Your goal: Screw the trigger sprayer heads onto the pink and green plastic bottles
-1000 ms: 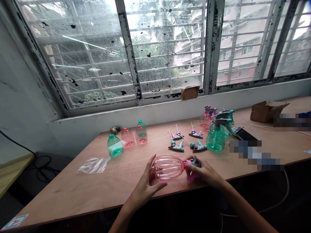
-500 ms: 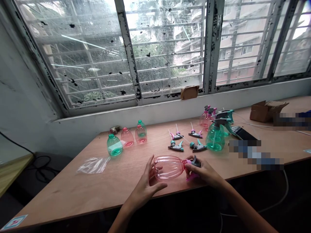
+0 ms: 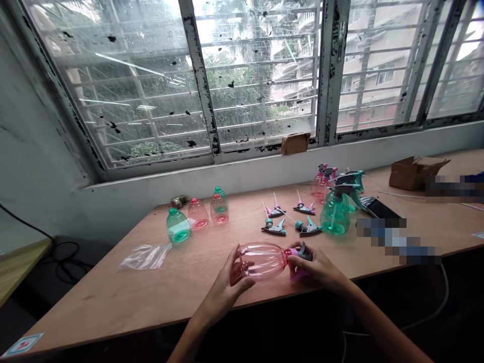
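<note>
A clear pink spray bottle (image 3: 262, 261) lies sideways in the air above the near part of the table. My left hand (image 3: 229, 282) is closed round its base, thumb below and fingers behind. At the neck, my right hand (image 3: 317, 267) grips the pink and dark grey trigger spray head (image 3: 302, 254). Whether the head is fully screwed on I cannot tell. Beyond the hands lie several loose trigger heads with tubes, among them a green one (image 3: 274, 227) and a pink one (image 3: 304, 208). A green spray bottle (image 3: 335, 217) with its head on stands upright to the right.
Headless bottles, a green one (image 3: 179, 227) and a pink one (image 3: 198, 214) among them, stand at the back left. A plastic bag (image 3: 145, 257) lies before them. More spray bottles, a dark phone-like slab (image 3: 381, 209) and a cardboard box (image 3: 414, 174) are at the right.
My left hand has closed in on the bottle's base, its thumb and fingers now against it. My right hand stays on the spray head, and the bottle has barely moved.
</note>
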### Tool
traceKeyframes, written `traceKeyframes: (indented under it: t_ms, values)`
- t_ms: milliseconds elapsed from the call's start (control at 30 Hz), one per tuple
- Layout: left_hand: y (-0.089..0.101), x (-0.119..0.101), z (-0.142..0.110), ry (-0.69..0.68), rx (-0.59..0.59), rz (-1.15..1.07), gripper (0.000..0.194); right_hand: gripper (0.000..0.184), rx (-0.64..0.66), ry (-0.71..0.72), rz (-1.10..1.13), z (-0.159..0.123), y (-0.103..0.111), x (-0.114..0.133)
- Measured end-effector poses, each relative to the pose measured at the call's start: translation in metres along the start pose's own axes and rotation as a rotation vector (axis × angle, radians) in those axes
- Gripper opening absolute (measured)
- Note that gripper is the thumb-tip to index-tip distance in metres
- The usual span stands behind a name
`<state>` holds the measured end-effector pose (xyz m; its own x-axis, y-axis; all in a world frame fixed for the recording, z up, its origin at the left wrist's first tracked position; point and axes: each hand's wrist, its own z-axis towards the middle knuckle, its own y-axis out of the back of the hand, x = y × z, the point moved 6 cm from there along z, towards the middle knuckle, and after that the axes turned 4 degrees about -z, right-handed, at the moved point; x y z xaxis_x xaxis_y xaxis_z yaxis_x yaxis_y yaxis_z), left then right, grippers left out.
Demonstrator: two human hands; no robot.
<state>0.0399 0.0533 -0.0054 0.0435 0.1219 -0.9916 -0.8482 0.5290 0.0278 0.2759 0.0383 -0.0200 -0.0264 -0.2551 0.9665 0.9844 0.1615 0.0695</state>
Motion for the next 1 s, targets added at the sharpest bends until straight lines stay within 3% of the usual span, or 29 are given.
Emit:
traceKeyframes:
  t_ms: [67,267,367,533,767,900,1000]
  values:
    - [-0.0006,-0.0011,-0.0004,0.016,-0.004,0.016,0.086,0.037,0.008,-0.005,-0.007,-0.0004,-0.0002,-0.0008]
    - [-0.0067,-0.0058,-0.0043,-0.072,0.069,-0.02,0.096,0.037,-0.008,-0.003,-0.005,0.0009,0.0019,-0.0039]
    - [-0.0052,-0.005,-0.0034,-0.06,0.043,-0.041,0.104,0.036,-0.017,0.009,-0.017,0.0012,0.0026,-0.0042]
    - [-0.002,-0.0015,-0.0002,-0.009,0.034,0.022,0.094,0.035,-0.029,0.02,-0.003,0.0006,0.0025,-0.0025]
    - [-0.004,-0.0027,-0.0019,-0.015,0.043,0.072,0.106,0.037,-0.033,0.016,0.01,0.0001,0.0021,-0.0008]
    - [-0.0023,-0.0025,-0.0023,0.015,0.021,0.064,0.094,0.039,-0.034,0.006,0.001,0.0001,0.0021,-0.0014]
    - [-0.0027,-0.0058,-0.0037,-0.032,0.026,0.115,0.096,0.039,-0.048,0.011,0.035,0.0001,0.0026,-0.0024]
